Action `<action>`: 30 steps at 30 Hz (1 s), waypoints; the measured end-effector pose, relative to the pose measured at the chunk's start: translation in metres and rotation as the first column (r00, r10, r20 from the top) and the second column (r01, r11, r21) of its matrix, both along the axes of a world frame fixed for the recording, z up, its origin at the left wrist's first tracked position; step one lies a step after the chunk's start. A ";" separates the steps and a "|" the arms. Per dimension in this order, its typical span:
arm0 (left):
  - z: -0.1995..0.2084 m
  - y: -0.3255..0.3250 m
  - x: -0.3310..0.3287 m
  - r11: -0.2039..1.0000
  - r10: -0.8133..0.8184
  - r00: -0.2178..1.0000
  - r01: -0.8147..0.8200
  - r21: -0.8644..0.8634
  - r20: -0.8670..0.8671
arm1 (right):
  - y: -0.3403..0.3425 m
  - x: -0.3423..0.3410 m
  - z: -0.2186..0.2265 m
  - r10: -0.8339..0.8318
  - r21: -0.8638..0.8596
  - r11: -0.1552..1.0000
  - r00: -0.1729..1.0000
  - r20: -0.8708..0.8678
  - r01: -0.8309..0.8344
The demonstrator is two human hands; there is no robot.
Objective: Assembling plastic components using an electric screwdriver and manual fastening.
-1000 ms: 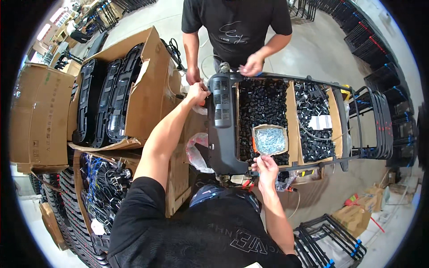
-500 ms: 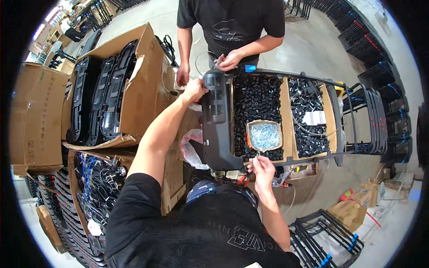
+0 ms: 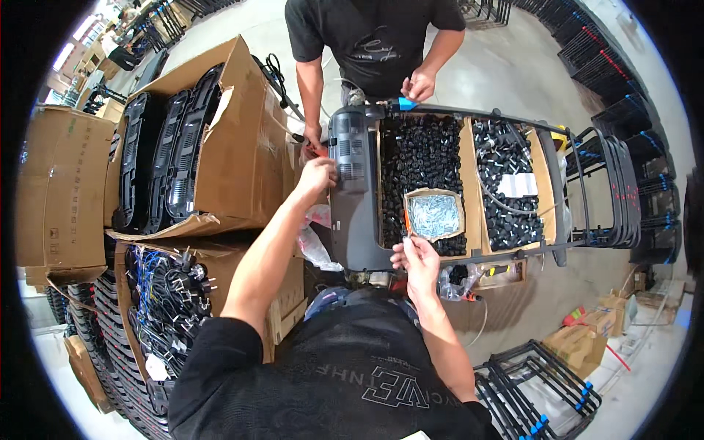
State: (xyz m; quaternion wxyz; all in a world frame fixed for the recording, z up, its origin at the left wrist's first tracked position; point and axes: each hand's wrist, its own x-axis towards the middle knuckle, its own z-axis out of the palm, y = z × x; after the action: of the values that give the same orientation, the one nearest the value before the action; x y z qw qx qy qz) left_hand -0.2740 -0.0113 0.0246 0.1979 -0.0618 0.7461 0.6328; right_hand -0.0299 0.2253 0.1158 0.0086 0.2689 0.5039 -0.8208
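A black plastic cover point(image 3: 352, 220) with vent slots lies before me at the end of a black metal frame. My left hand point(image 3: 319, 176), fingers curled, is at the cover's left edge; whatever it may hold is hidden. My right hand point(image 3: 416, 262) has thumb and fingertips together just below a small cardboard tray of silvery screws point(image 3: 434, 217). Anything between those fingertips is too small to make out. An orange strip point(image 3: 407, 222) shows at the tray's left side. Under the tray lie many black knob-like parts point(image 3: 422, 158) in a carton.
Across from me a co-worker's hand point(image 3: 314, 136) is close to my left hand, beside an orange-red item; their other hand point(image 3: 419, 86) is by a blue piece. Cartons hold black covers point(image 3: 172, 147) and plugged cables point(image 3: 180, 293) at left. Black frames point(image 3: 539, 389) stand lower right.
My left hand has moved down along the cover's left edge. My right hand has shifted slightly left and up. The co-worker's hands have moved apart, one rightward to the blue piece, one lower.
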 end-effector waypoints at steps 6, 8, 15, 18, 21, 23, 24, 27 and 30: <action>0.091 0.055 0.138 0.727 -0.017 0.872 -0.324 0.605 0.488 | -0.022 -0.023 0.014 0.191 -0.010 0.981 0.979 -0.067 -0.192; 0.089 0.057 0.161 0.614 -0.072 0.879 -0.333 0.715 0.471 | -0.029 -0.026 0.014 0.269 -0.019 0.962 0.960 -0.073 -0.271; 0.095 0.055 0.181 0.470 -0.034 0.862 -0.432 0.770 0.505 | -0.040 -0.024 0.011 0.507 0.080 0.861 0.860 -0.056 -0.502; 0.102 0.053 0.184 0.469 0.043 0.855 -0.474 0.745 0.516 | -0.048 -0.025 0.015 0.505 0.100 0.861 0.861 -0.051 -0.499; 0.106 0.049 0.188 0.446 0.045 0.855 -0.480 0.755 0.517 | -0.050 -0.024 0.017 0.497 0.109 0.865 0.866 -0.054 -0.490; 0.103 0.045 0.190 0.416 0.020 0.869 -0.457 0.786 0.495 | -0.051 -0.023 0.017 0.477 0.101 0.877 0.876 -0.067 -0.470; 0.103 0.044 0.191 0.401 0.007 0.876 -0.445 0.801 0.483 | -0.051 -0.023 0.016 0.481 0.103 0.875 0.874 -0.068 -0.474; 0.102 0.044 0.193 0.409 0.066 0.856 -0.492 0.768 0.513 | -0.053 -0.020 0.011 0.427 0.089 0.903 0.898 -0.101 -0.420; 0.101 0.045 0.193 0.418 0.105 0.835 -0.530 0.738 0.540 | -0.056 -0.021 0.012 0.406 0.095 0.913 0.907 -0.112 -0.397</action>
State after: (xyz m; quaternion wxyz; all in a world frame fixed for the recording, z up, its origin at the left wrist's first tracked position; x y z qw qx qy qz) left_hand -0.0806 0.0335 0.1260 0.2268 -0.2295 0.2359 0.9167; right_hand -0.0511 0.1697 0.1276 0.1353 0.1058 0.5764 -0.7989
